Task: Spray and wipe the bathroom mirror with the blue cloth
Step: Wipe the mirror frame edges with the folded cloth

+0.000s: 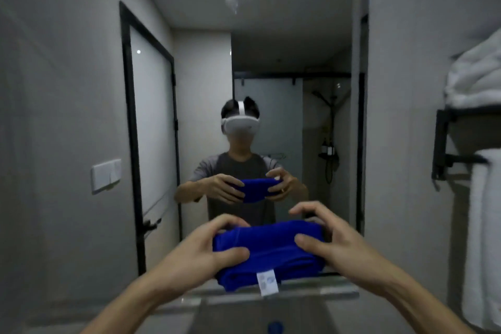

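Observation:
A folded blue cloth (pixel 267 252) with a small white tag hanging from its lower edge is held in front of me, low before the bathroom mirror (pixel 271 49). My left hand (pixel 198 252) grips the cloth's left end, thumb on top. My right hand (pixel 330 238) grips its right end, fingers curled over the far side. The mirror fills the wall ahead and reflects a person holding the same cloth with both hands. No spray bottle is visible.
A narrow ledge (pixel 325 293) runs under the mirror. A black rack (pixel 444 144) on the right wall carries folded white towels (pixel 477 76), with another white towel (pixel 485 238) hanging below. A small blue object (pixel 275 327) lies at the bottom edge.

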{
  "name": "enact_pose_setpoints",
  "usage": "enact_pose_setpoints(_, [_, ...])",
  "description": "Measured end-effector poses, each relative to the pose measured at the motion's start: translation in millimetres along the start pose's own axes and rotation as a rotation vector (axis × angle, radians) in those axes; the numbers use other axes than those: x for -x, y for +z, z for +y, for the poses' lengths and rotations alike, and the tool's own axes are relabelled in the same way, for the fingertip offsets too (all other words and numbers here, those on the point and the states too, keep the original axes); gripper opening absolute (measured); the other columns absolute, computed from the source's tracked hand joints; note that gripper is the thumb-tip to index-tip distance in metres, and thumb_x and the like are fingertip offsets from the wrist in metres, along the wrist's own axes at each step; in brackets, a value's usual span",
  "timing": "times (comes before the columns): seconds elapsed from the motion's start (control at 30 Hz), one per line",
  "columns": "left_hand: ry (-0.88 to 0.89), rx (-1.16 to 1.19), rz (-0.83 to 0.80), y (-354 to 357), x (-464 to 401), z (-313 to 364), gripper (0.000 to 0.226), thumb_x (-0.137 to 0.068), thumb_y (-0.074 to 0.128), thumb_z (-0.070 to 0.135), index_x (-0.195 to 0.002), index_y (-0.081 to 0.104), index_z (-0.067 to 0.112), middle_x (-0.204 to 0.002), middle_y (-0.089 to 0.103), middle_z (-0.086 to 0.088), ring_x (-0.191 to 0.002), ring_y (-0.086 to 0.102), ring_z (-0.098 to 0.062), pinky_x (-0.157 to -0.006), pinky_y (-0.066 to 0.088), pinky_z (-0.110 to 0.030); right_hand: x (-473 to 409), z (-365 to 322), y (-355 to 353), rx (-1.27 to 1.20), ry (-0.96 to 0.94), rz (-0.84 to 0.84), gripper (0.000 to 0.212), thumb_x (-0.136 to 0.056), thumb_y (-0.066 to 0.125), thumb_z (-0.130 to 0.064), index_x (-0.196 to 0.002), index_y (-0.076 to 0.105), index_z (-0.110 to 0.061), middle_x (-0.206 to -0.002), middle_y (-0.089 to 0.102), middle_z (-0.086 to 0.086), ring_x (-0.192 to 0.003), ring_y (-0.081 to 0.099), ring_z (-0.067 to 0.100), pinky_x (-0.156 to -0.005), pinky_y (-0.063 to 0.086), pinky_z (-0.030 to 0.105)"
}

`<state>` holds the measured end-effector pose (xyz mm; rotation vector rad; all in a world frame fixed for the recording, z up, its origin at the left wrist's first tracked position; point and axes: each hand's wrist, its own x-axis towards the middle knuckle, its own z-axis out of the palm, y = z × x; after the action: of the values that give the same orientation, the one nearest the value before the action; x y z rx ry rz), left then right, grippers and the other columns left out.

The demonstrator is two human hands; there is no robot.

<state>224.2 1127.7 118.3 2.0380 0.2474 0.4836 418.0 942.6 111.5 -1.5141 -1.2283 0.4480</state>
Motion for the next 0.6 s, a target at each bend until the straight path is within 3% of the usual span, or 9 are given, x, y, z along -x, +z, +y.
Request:
enact_pose_setpoints(0.13, [0.376,-0.127,0.147,-21,-47,64,0.026,-0.089,0.068,0.014,-0.110,0.057,0.026,-0.120,0.064,0.003,-0.105,0.068,-0.018,-0.081,0.060,-0.045,-36,-59,-35,0.226,-0.259,0.150,0.027,-0.099,0.052,-0.013,-0.090,0.066,-0.035,-0.109,0.061,-0.012,-0.096,0.065,0.008,-0.079,0.058,0.030])
enact_pose_setpoints(0.23, [0.552,-0.334,0.218,-28,-79,111,0.018,-0.092,0.063,0.014,-0.096,0.070,0.031,-0.118,0.063,0.010,-0.108,0.063,-0.009,-0.091,0.055,-0.044,-54,-102,-70,0.217,-0.351,0.189,0.011,-0.089,0.068,-0.028,-0.095,0.073,-0.036,-0.119,0.061,-0.008,-0.101,0.065,0.003,-0.085,0.057,0.026])
enact_pose_setpoints(0.33, [0.623,-0.404,0.299,-32,-109,158,0.028,-0.093,0.062,0.009,-0.097,0.073,0.035,-0.119,0.062,0.008,-0.106,0.063,-0.009,-0.091,0.056,-0.039,-68,-137,-104,0.414,-0.371,0.176,0.056,-0.060,0.086,-0.042,-0.111,0.063,-0.038,-0.121,0.055,-0.012,-0.103,0.064,0.005,-0.085,0.057,0.023])
enact_pose_setpoints(0.43, [0.691,-0.509,0.402,-36,-139,202,0.025,-0.092,0.062,0.007,-0.104,0.074,0.026,-0.126,0.056,0.008,-0.114,0.057,-0.008,-0.098,0.052,-0.038,-91,-169,-137,0.778,-0.493,0.343,0.056,-0.070,0.085,-0.036,-0.116,0.054,-0.041,-0.124,0.038,-0.012,-0.108,0.051,0.004,-0.081,0.047,0.011])
enact_pose_setpoints(0.6, [0.836,-0.675,0.564,-40,-190,270,0.027,-0.093,0.061,0.007,-0.113,0.072,0.021,-0.123,0.056,0.006,-0.112,0.058,-0.012,-0.098,0.052,-0.036,-140,-220,-201,1.061,-0.748,0.567,0.046,-0.083,0.075,-0.023,-0.125,0.058,-0.022,-0.128,0.038,0.001,-0.110,0.045,0.012,-0.080,0.033,0.004])
